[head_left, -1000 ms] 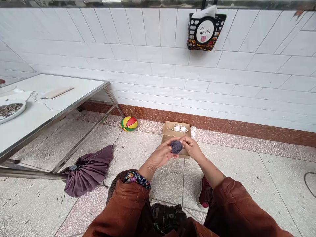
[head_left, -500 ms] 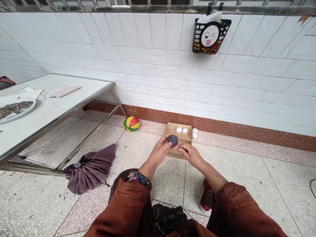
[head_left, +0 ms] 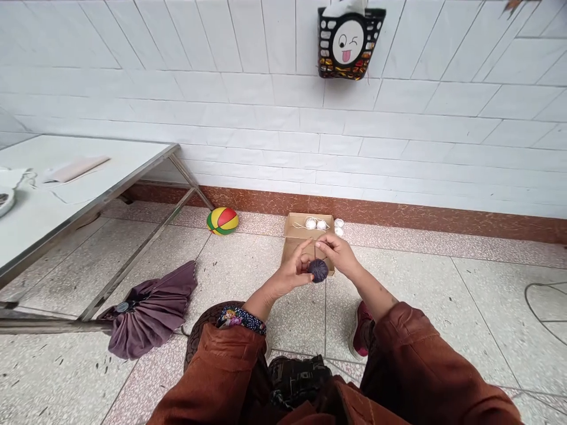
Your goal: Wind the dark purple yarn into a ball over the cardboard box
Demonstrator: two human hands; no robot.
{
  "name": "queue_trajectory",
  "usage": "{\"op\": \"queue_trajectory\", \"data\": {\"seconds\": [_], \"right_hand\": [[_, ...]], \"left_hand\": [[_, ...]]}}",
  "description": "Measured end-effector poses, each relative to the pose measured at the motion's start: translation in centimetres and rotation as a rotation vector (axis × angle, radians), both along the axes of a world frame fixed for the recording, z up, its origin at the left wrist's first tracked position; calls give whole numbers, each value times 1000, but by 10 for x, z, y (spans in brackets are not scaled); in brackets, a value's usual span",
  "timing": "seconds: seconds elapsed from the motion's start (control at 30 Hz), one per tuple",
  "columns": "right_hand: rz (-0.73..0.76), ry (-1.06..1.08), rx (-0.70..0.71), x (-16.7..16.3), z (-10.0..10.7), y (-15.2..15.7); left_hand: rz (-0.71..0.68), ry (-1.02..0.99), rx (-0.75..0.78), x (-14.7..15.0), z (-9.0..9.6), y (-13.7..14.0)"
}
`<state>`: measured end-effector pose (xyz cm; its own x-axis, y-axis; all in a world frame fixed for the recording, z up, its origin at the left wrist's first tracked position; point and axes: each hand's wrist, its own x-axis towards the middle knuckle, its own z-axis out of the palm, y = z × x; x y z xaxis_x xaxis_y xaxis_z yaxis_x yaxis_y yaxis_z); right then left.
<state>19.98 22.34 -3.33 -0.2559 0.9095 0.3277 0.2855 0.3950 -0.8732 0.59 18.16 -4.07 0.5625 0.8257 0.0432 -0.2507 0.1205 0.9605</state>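
Observation:
A small ball of dark purple-grey yarn (head_left: 318, 270) is in my left hand (head_left: 290, 274), with the thumb on its near side and the index finger stretched away. Just above it, my right hand (head_left: 333, 248) pinches a strand of the same yarn, which runs down to the ball. Beneath both hands lies an open cardboard box (head_left: 290, 245) on the floor. White yarn balls (head_left: 315, 224) with loose strands rest at its far end, and more white balls (head_left: 339, 227) sit just outside its right edge.
A striped ball (head_left: 222, 221) lies by the wall, right of a metal-legged table (head_left: 110, 183). A folded purple umbrella (head_left: 153, 310) is on the floor at left. A black basket (head_left: 351, 44) hangs on the tiled wall. A wire stand (head_left: 538, 307) shows at right.
The yarn ball has turned and dropped lower against the left hand. My right hand has risen above it, drawing the strand up. The whole view has shifted down and to the right.

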Motion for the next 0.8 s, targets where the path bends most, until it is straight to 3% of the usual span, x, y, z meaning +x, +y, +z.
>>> {"op": "queue_trajectory", "data": {"seconds": [0.1,0.23,0.33,0.43,0.5,0.6,0.7,0.8], "right_hand": [[56,-49,-84,-6,-20,1],[124,-159,-82,-11,-34,-10],[242,-209,-30,-10,-26,-20],[345,-175,-17,-6,-7,-25],[324,-109,-22,-4,6,-23],[203,11,-18,-5,12,-15],[99,67,-39,-10,6,-5],[46,67,-78,-12,-4,2]], "left_hand": [[17,-109,-43,-1,7,1],[212,-120,-148,-7,12,7],[391,-75,-200,-11,11,13],[492,78,-133,-13,9,16],[465,185,-60,-13,7,15],[307,205,-23,-12,5,11],[168,92,-66,-9,4,8],[158,28,-120,-5,4,6]]}}
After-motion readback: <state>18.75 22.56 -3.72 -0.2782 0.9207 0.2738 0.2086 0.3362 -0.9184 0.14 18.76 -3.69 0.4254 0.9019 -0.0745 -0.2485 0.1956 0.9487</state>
